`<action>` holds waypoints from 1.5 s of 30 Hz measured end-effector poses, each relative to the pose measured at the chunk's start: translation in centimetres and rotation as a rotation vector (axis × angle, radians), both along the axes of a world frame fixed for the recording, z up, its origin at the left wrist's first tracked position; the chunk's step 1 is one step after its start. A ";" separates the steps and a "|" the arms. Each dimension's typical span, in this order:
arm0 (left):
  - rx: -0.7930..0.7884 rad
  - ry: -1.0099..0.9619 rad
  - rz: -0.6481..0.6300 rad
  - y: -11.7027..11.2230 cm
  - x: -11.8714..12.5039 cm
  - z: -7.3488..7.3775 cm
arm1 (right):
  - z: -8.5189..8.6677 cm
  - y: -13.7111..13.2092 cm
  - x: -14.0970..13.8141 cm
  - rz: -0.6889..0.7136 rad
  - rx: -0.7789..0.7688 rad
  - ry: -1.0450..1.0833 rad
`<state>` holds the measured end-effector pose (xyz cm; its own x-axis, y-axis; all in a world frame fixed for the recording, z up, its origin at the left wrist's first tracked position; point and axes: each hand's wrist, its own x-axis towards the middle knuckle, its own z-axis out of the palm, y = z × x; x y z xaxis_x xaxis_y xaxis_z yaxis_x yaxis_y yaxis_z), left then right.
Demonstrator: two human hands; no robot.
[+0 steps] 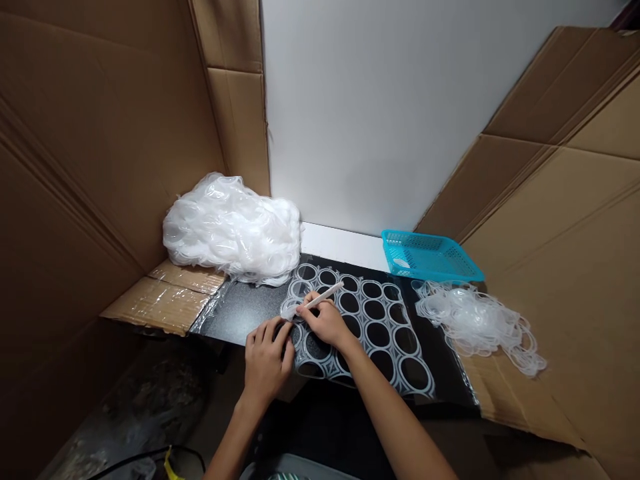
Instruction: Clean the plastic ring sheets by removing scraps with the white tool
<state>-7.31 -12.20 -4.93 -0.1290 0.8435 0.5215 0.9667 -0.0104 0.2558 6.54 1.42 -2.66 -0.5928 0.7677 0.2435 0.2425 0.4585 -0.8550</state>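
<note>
My right hand (325, 322) is closed around a slim white pen-like stick (324, 295), whose lower end points at the sheet's left edge. Under it lies a clear sheet (330, 367) with rows of large round openings outlined in white. A thin clear plastic ring (290, 309) sits at the left column, by the stick's lower end. My left hand (267, 350) rests palm down at the sheet's left edge, fingers bent and slightly apart, fingertips beside that ring. Whether those fingertips press on the ring is hard to make out.
A large heap of clear plastic discs (230, 230) stands at the back left. On the right are a blue basket (433, 257) and a loose pile of clear rings (480, 320). Cardboard walls (110, 133) enclose both sides; a black work surface (240, 310) ends near me.
</note>
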 end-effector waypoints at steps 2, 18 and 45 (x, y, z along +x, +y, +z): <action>0.002 0.012 -0.003 0.0 0.0 -0.1 | 0.0 0.1 0.0 -0.003 -0.015 0.004; 0.019 0.057 -0.016 0.4 -0.3 -0.4 | 0.2 -0.1 0.0 0.006 0.013 -0.003; -0.011 0.016 -0.014 0.4 0.2 0.2 | 0.2 -0.2 0.3 0.021 -0.023 0.069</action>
